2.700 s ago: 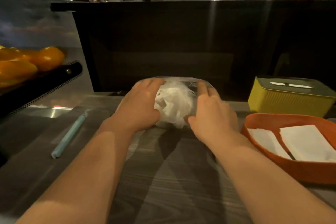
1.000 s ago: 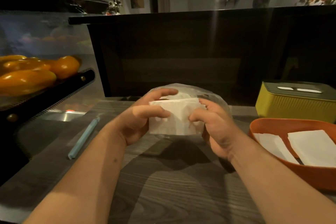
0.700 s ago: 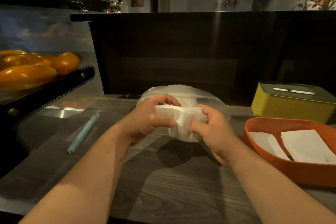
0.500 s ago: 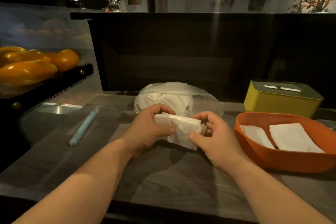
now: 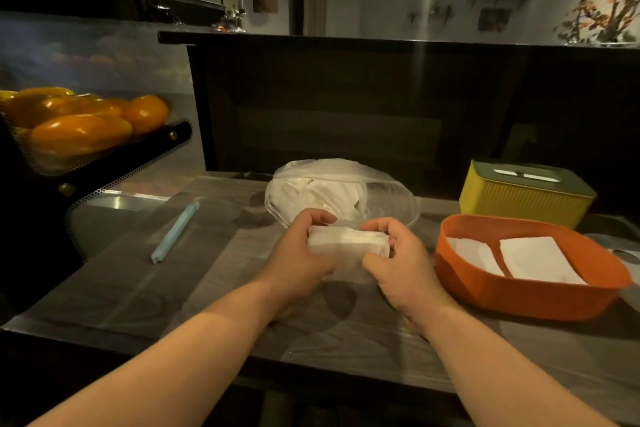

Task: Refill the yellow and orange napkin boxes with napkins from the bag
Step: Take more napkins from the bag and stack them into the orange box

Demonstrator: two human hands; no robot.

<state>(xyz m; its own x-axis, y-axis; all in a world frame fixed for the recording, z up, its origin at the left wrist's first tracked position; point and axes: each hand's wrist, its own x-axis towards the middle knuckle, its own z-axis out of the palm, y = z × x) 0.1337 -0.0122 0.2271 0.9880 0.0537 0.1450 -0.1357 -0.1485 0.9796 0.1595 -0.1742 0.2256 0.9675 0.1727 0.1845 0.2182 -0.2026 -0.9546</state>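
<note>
A clear plastic bag [image 5: 388,194] of white napkins lies at the back of the wooden counter. Just in front of it, my left hand [image 5: 298,263] and my right hand [image 5: 401,267] grip a stack of white napkins [image 5: 346,241] between them, one hand at each end. To the right stands the open orange napkin box [image 5: 519,298] with two napkin piles inside. Behind the orange box sits the yellow napkin box [image 5: 519,198], with its grey slotted lid on.
A light blue bag clip [image 5: 175,232] lies on the counter to the left. Further left, a black perforated rack [image 5: 104,163] holds orange-yellow fruit. A dark wall panel [image 5: 346,107] rises behind the counter, whose front edge is near me.
Both hands reached into the bag, drew out a napkin stack and brought it toward me, down in front of the bag. The view has tilted and shifted slightly.
</note>
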